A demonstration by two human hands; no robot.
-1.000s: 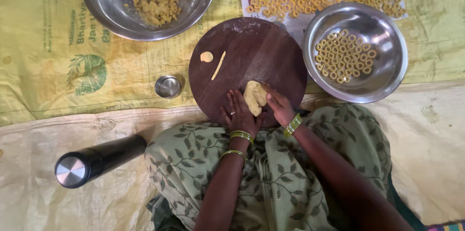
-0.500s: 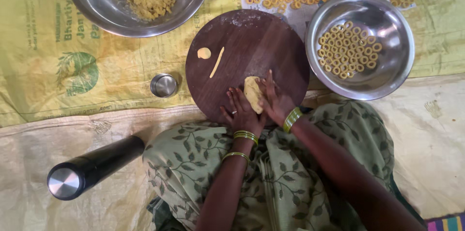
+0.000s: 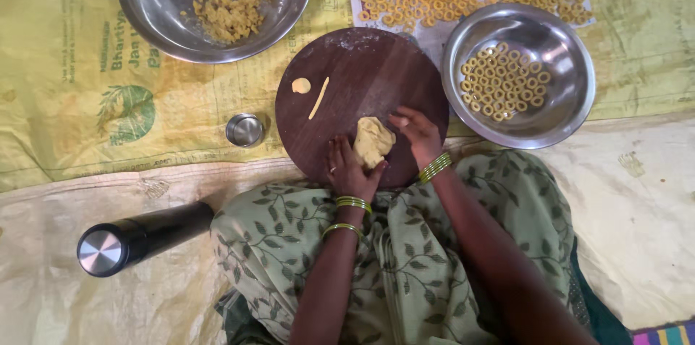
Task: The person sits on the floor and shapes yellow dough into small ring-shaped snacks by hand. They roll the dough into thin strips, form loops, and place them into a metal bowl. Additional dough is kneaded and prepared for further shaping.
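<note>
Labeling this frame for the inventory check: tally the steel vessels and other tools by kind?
Large steel bowls: 2
Small steel cup: 1
Round wooden board: 1
Black flask: 1
Total: 5

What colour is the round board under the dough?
Dark brown board, seen in the head view.

At the upper left of the frame you see a steel bowl [image 3: 215, 2] with dough crumbs. At right, a second steel bowl [image 3: 518, 75] holds yellow rings. A small steel cup [image 3: 245, 130] sits centre-left, and a black flask [image 3: 142, 238] lies at lower left.
</note>
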